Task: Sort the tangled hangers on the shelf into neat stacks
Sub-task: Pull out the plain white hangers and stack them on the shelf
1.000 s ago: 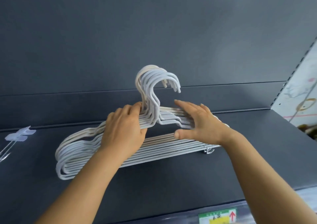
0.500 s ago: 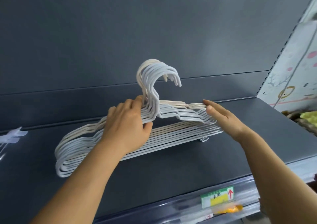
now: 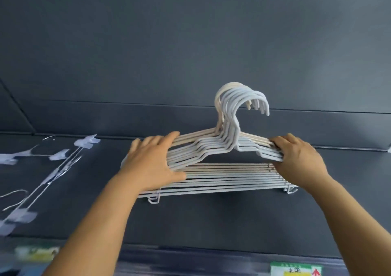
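Note:
A stack of several white and cream hangers [image 3: 222, 176] lies on the dark shelf [image 3: 211, 223], hooks lined up and curling up toward the back wall. My left hand [image 3: 152, 163] presses flat over the stack's left shoulder, fingers spread and thumb on the lower bars. My right hand [image 3: 298, 159] grips the right shoulder ends, fingers curled around the wires. The left ends of the hangers are hidden under my left hand.
Several clear clip hangers with metal hooks [image 3: 57, 165] lie spread on the shelf at the left. Price labels [image 3: 296, 270] sit on the shelf's front edge. The dark back wall [image 3: 190, 53] rises right behind the stack.
My left hand slid from the hanger necks out to the left shoulder. My right hand closed on the right ends. The stack now lies squarer to the shelf edge; the view swung left.

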### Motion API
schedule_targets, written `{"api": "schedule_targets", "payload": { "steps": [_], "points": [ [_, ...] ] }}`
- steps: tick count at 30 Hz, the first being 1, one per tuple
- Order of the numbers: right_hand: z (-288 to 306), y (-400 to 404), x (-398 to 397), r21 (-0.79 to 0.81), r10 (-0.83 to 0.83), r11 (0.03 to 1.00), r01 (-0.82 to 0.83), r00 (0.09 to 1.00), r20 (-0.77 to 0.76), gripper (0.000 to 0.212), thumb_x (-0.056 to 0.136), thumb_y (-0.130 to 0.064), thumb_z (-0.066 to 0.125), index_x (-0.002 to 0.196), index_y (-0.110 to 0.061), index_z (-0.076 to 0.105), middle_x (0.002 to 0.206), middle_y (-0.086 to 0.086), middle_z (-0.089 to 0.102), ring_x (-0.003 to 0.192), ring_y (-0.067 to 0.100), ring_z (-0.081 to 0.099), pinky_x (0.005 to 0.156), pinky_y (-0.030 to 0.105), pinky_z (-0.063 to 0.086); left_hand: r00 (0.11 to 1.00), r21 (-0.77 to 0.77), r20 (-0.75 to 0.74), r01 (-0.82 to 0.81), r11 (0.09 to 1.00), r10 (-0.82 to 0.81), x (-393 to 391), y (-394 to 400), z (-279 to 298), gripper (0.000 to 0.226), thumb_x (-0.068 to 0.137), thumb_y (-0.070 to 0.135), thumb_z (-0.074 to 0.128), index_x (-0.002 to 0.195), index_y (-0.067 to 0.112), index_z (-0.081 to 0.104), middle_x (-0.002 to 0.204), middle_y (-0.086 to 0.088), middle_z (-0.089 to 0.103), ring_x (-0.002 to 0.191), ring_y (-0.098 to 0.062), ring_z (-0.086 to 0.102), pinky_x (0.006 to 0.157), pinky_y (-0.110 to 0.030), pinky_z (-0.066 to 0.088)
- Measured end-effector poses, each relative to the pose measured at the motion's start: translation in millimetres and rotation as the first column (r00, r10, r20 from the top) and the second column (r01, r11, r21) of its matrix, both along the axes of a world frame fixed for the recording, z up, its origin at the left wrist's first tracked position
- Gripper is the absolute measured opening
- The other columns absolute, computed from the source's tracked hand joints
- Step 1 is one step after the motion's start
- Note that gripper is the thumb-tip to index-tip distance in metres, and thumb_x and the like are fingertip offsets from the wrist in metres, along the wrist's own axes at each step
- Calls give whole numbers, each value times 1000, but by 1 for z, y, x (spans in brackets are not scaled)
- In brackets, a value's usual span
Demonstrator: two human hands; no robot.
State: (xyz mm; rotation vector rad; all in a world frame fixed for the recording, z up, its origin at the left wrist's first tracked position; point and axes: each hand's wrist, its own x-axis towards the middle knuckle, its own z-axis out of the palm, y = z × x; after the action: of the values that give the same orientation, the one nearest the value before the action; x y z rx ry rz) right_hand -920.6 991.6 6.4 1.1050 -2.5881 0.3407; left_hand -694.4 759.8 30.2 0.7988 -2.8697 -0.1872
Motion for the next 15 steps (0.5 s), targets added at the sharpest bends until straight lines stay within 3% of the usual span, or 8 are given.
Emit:
{"api": "schedule_targets", "payload": {
  "steps": [2,4,8,10,12,15],
  "points": [
    [0,0,1,-5,30,1000,-30,1000,4,39,75,-23,66,113,-23,60,93,2,56,89,30,57,74,31,36,999,84,-32,-20,996,23,22,-14,-11,97,60,63,63,143,44,17,145,15,29,135,-16,27,114,-39,16],
    [2,5,0,-9,74,997,-74,995,67,43,74,-28,69,116,-25,59,97,1,57,91,28,57,77,30,39,985,221,-170,30,975,9,32,-22,-19,90,64,46,74,141,43,26,139,18,32,131,-12,30,111,-33,23],
    [8,32,-12,-25,29,999,-21,936,350,66,66,-39,78,126,-31,50,110,-6,55,101,18,54,90,31,43,916,403,-381,44,914,123,44,-30,-34,79,69,14,78,131,46,40,126,18,40,122,-4,40,103,-26,32],
    [5,51,-17,-159,63,987,31,829,556,63,65,-23,84,119,-31,53,108,-7,59,97,15,56,86,25,42,883,446,-441,58,893,163,48,-29,-42,77,70,6,77,120,53,42,123,13,43,116,-4,45,100,-26,34],
    [-1,65,-18,-323,199,944,63,672,713,54,68,-4,81,106,-35,58,104,-11,66,93,10,62,79,16,47,862,485,-467,63,872,198,48,-26,-47,78,68,1,77,117,53,45,121,9,45,113,-6,47,96,-24,34],
    [-11,66,-22,-425,258,895,134,622,739,54,70,5,74,102,-37,63,95,-16,71,86,5,64,77,15,51,820,513,-504,33,858,271,42,-22,-49,71,68,-3,75,116,43,51,119,6,49,108,-11,50,90,-24,37]
  ]
}}
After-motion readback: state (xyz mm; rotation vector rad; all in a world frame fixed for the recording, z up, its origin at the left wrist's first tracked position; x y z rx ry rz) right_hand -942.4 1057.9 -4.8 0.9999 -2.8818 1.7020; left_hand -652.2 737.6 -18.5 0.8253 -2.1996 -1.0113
